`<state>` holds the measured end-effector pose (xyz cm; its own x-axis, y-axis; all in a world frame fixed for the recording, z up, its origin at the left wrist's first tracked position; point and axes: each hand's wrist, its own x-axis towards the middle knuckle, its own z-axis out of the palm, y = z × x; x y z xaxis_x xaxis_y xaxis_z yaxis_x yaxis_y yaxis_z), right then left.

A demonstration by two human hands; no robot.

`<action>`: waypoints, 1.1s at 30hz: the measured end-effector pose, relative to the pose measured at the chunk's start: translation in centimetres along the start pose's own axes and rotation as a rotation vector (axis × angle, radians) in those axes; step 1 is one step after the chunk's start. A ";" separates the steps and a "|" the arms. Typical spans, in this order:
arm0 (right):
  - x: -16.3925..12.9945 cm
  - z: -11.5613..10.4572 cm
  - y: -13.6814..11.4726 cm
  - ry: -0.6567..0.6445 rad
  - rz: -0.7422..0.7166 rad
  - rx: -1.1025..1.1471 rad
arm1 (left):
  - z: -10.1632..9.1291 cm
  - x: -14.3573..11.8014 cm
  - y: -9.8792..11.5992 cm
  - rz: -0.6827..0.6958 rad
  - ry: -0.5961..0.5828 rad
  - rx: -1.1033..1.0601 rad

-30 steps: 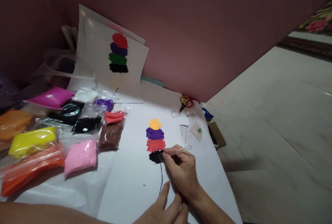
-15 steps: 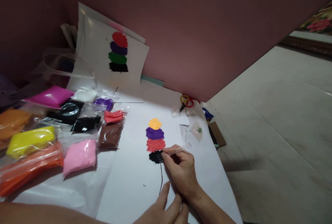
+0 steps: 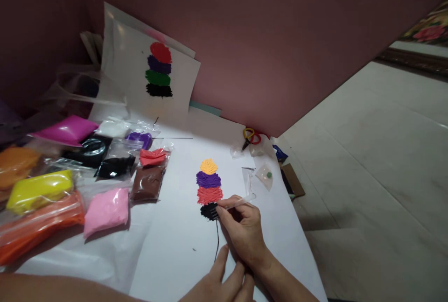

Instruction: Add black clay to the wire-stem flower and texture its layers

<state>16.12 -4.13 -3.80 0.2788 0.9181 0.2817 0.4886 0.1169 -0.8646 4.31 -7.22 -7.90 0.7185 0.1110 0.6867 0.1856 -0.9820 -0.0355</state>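
- Clay picture [image 3: 209,189] is seen on the white sheet [image 3: 175,246] near the middle of the worktop; four stacked patches are laid: yellow-orange on top, then purple, coral red, and black lowest.
- Black patch [image 3: 208,211] is being worked at its right edge with a clear plastic tool [image 3: 241,200]; its outline looks smaller and rougher than the three above, so it is judged unfinished.
- A thin black stem line [image 3: 217,241] is drawn down from the black patch toward the near edge.
- Judged well along: three patches textured with fine ridges, the fourth under way; nothing more to be added can be read from the view.
- Right hand [image 3: 245,232]: fingers are pinched on the clear tool, tip on the black clay.
- Left hand [image 3: 224,283]: fingers are laid flat and released on the sheet just beside the stem line, nothing gripped.
- A reference sheet [image 3: 159,71] is propped against the wall, showing red, purple, green and black patches in the same stack.
- Bagged clay [image 3: 107,208] in pink, yellow, orange, magenta, brown, black, white and purple is spread at the left, well apart from the hands.
- Small scissors [image 3: 250,137] lie by the wall; small clear bags [image 3: 264,175] lie just right of the picture.
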 end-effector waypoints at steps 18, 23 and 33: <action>-0.1 0.1 -0.4 -0.041 -0.025 -0.002 | 0.0 0.0 -0.1 0.006 0.017 0.010; -0.1 0.1 -0.5 -0.042 -0.024 0.007 | 0.0 -0.1 0.0 0.002 0.028 0.017; -0.1 0.3 -0.7 -0.040 -0.070 0.016 | 0.0 -0.1 -0.1 0.017 -0.003 0.014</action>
<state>15.51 -4.15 -3.39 0.2109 0.9220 0.3246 0.4925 0.1866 -0.8501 4.19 -7.18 -7.97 0.7237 0.0946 0.6836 0.1826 -0.9815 -0.0576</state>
